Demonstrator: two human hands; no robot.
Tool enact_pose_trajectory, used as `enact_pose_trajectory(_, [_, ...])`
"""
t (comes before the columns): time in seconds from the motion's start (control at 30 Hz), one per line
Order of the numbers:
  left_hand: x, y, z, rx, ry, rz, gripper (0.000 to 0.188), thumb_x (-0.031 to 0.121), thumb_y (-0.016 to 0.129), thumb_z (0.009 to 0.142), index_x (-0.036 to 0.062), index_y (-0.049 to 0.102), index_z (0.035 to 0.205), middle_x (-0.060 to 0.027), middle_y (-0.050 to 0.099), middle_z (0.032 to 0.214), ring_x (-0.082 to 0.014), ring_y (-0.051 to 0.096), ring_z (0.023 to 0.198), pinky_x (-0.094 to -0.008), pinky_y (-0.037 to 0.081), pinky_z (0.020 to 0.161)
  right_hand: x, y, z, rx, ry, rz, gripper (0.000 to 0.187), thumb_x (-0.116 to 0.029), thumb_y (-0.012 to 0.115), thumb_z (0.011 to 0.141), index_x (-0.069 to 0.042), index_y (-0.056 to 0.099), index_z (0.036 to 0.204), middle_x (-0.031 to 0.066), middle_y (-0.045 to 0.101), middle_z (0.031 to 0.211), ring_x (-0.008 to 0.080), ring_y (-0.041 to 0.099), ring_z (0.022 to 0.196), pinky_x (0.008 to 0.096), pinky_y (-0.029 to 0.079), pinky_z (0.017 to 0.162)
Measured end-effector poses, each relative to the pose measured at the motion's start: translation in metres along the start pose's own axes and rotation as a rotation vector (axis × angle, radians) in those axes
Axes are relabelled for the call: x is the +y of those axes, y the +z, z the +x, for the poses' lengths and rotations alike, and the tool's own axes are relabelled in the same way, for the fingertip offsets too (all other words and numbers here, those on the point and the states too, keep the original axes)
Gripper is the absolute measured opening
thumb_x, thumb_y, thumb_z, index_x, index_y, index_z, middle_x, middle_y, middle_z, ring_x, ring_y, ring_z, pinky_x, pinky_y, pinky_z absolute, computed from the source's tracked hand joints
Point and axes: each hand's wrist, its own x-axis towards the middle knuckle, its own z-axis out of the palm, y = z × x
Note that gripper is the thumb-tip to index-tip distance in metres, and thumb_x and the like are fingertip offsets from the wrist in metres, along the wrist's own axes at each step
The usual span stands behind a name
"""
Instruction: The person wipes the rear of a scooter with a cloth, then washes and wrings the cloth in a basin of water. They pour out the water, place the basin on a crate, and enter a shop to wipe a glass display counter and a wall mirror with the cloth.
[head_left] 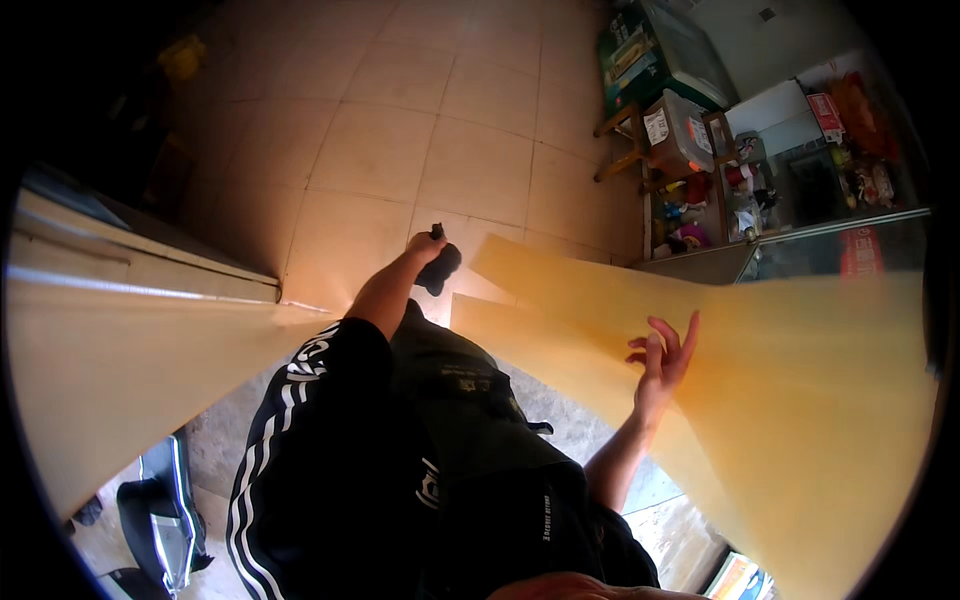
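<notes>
My left hand [427,243] reaches ahead, fingers closed around the upper end of a small dark item [438,270]. Its kind is not clear; it looks soft and hangs below the grip. My right hand [664,362] holds nothing, its fingers spread apart and partly bent. Behind that hand stretches a wide pale-yellow panel [800,400], which bends across the right side. Whether the fingers touch the panel I cannot tell. A dark apron [460,400] covers my front.
A pale wooden panel [120,330] stands at the left. Tiled floor [380,140] lies ahead. At the far right are a glass display case [840,235], wooden stools [625,145], a grey bin [680,135] and a green box [640,60]. A black-and-silver vehicle part [170,530] shows lower left.
</notes>
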Motion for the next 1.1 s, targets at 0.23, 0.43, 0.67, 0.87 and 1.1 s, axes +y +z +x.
enact_pose_trajectory(0.23, [-0.039,-0.076,0.028,-0.373,-0.295,-0.679,0.038,0.028,0.074,0.094,0.0000,0.068,0.118,-0.0119,0.075,0.105,-0.0239,0.073,0.089,-0.0412,0.060,0.083,0.036,-0.059,-0.051,0.201,-0.188,-0.272,0.064,-0.001,0.052,0.103,-0.004,0.024,0.161,0.0186,0.062,0.131,0.0222,0.066,0.103,0.0335,0.055,0.088])
enact_pose_trajectory(0.43, [-0.072,-0.130,0.083,-0.406,-0.411,-0.781,0.037,0.024,0.070,0.095,0.0051,0.064,0.127,-0.0112,0.073,0.110,-0.0254,0.071,0.099,-0.0427,0.057,0.093,0.082,-0.049,-0.017,0.363,-0.048,-0.720,0.068,0.004,0.056,0.097,-0.008,0.029,0.159,0.0208,0.054,0.146,0.0338,0.057,0.129,0.0447,0.047,0.108])
enact_pose_trajectory(0.67, [0.037,-0.143,0.143,-0.509,-0.273,-0.699,0.043,0.017,0.076,0.088,-0.0001,0.061,0.124,-0.0132,0.072,0.108,-0.0267,0.071,0.100,-0.0405,0.057,0.091,0.222,0.002,0.021,0.610,0.354,-0.594,0.075,0.001,0.066,0.090,-0.016,0.034,0.156,0.0201,0.051,0.148,0.0353,0.062,0.119,0.0476,0.052,0.094])
enact_pose_trajectory(0.87, [0.157,-0.173,0.236,-0.401,0.012,-0.636,0.053,0.017,0.083,0.084,-0.0057,0.054,0.122,-0.0151,0.067,0.110,-0.0232,0.069,0.098,-0.0369,0.058,0.085,0.320,0.129,0.140,0.400,0.530,-0.470,0.054,-0.013,0.069,0.090,-0.008,0.050,0.141,0.0156,0.074,0.107,0.0230,0.073,0.085,0.0331,0.059,0.075])
enact_pose_trajectory(1.1, [0.314,-0.228,0.342,-0.136,0.212,-0.259,0.051,0.027,0.085,0.084,-0.0062,0.062,0.115,-0.0107,0.070,0.105,-0.0166,0.065,0.095,-0.0332,0.054,0.083,0.347,0.294,0.395,-0.208,0.420,0.203,0.032,-0.011,0.062,0.099,-0.003,0.059,0.130,0.0143,0.075,0.106,0.0189,0.075,0.082,0.0300,0.060,0.072])
